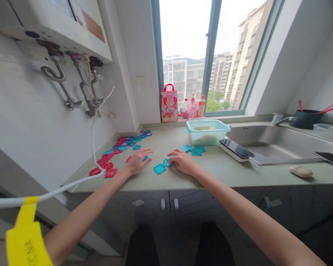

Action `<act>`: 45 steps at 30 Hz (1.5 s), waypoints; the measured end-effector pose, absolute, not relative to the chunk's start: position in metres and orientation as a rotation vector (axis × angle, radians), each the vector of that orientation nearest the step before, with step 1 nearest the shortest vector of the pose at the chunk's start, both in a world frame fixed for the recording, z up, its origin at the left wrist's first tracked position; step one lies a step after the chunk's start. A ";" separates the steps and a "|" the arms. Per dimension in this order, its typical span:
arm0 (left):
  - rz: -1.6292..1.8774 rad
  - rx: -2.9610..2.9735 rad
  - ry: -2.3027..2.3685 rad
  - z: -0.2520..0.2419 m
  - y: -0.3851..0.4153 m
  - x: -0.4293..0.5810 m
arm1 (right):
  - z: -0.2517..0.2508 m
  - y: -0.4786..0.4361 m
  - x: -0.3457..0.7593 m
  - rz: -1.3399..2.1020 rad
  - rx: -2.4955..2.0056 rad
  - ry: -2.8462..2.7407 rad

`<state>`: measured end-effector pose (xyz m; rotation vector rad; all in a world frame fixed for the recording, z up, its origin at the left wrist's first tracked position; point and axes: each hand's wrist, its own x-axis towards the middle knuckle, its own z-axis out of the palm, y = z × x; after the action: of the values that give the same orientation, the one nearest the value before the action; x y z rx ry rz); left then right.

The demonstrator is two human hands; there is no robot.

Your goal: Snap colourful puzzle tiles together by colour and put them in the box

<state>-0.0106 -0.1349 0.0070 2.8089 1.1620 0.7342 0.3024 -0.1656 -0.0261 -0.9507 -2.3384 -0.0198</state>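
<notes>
My left hand (pixel 138 161) rests low over the counter with its fingers apart, beside a small blue toothed piece (pixel 145 158); a red toothed piece (pixel 128 159) shows at its wrist side. My right hand (pixel 181 162) has its fingers curled down on a blue toothed piece (pixel 171 159), mostly hidden under the fingertips. Touching or close to that hand are teal toothed pieces (pixel 159 169), flat on the counter. More teal pieces (pixel 198 150) lie beyond the right hand. Along the wall at left spreads a row of red toothed pieces (pixel 107 162) and blue ones (pixel 131 141).
A mint plastic tub (pixel 207 133) stands behind the right hand, next to a phone on a white block (pixel 236 149). The steel sink (pixel 272 142) is at right, a beige oval object (pixel 301 171) before it. A white cable (pixel 69 183) crosses the counter's left end.
</notes>
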 end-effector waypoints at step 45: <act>0.382 2.573 1.810 0.004 -0.152 -0.077 | -0.021 -0.112 0.265 0.131 -1.271 -2.457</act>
<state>-0.0773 -0.1520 0.0045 2.5730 1.8097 0.3821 0.2653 -0.1121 -0.0209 -1.2711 -2.4568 0.1308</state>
